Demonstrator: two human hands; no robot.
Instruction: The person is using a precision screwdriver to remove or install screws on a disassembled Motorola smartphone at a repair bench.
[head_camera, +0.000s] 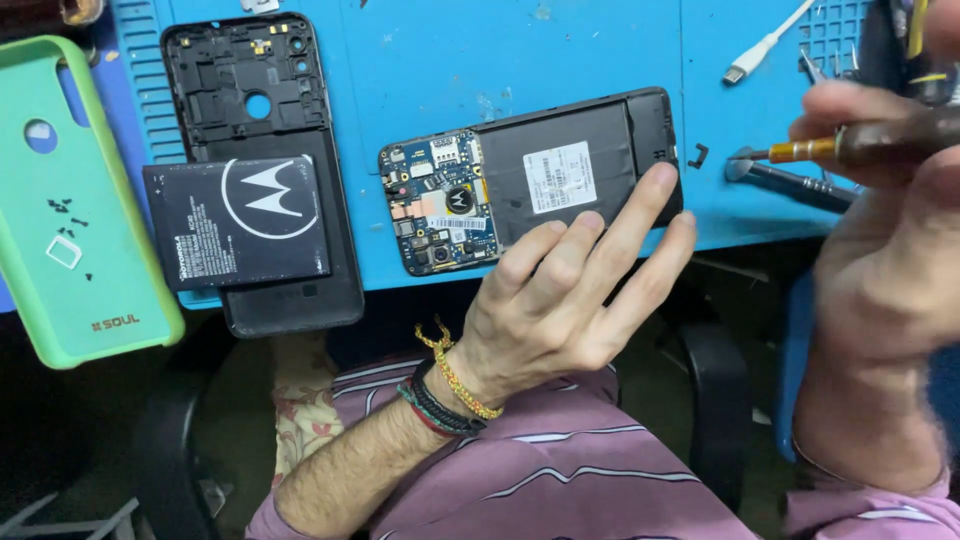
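Work mat (420, 60): blue, spread beyond both hands, bearing every part listed below
Phone case (75, 200): green, soft, far to the left of the left hand; tiny black screws and a small white tray lie in it
Back cover (265, 120): black plastic shell, inner side up, well left of the left hand, its lower end past the mat's near edge
Opened phone (520, 180): rear side up, circuit board exposed at its left end, dark battery bay with a white label at its right; directly under the left hand's fingertips
Battery (240, 222): flat, black, white emblem, resting on the back cover, left of the left hand
Left hand (565, 290): released, 4 fingers spread flat, tips touching the phone's near right corner; beaded and braided bands on the wrist
Right hand (885, 200): raised, blurred, clenched round the screwdriver
Screwdriver (850, 147): dark handle, orange collar, thin tip pointing left toward the phone, clear of the mat
Tweezers (790, 182): metal, on the mat just under the right hand
Cable plug (750, 62): white, beyond the right hand
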